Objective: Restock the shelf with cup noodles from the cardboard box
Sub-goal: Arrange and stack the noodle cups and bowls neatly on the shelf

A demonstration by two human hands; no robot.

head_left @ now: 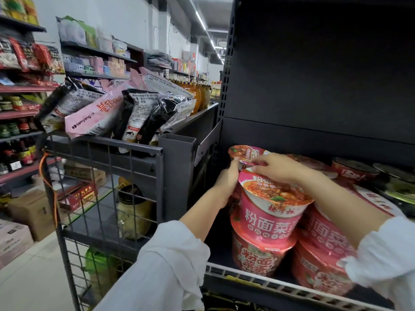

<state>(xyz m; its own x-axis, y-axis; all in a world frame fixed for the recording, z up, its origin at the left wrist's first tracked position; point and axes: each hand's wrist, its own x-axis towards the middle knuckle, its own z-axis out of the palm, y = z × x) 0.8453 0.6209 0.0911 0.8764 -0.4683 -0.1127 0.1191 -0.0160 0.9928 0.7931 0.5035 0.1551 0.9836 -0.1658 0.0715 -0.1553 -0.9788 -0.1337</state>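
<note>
**Cup noodles being set onto a partly filled shelf**

Restocking appears well under way. The dark metal shelf (247,269) with a white wire front rail already carries several pink-and-red paper cup noodle bowls, stacked two high at the front left, with further stacks just beside them to the right and darker-lidded bowls (354,170) farther right. The bay above is dark, and nothing can be made out standing in it. How many cups remain cannot be judged, since the cardboard box named in the task cannot be picked out with certainty.

The top pink cup noodle bowl (272,212) sits tilted on the lower pink bowl (258,254), its printed foil lid facing the camera; it looks not yet squared up. The right hand (277,168) lies over the far rim of this bowl with its fingers curled onto the lid edge, grasping it. The left hand (228,179) presses against the bowl's left side with the thumb raised; whether its fingers wrap the bowl is hidden. Behind them a second tilted bowl lid (241,152) shows.

To the left stands a grey wire-mesh rack (107,158) topped with pink and black noodle packets (94,117).
</note>
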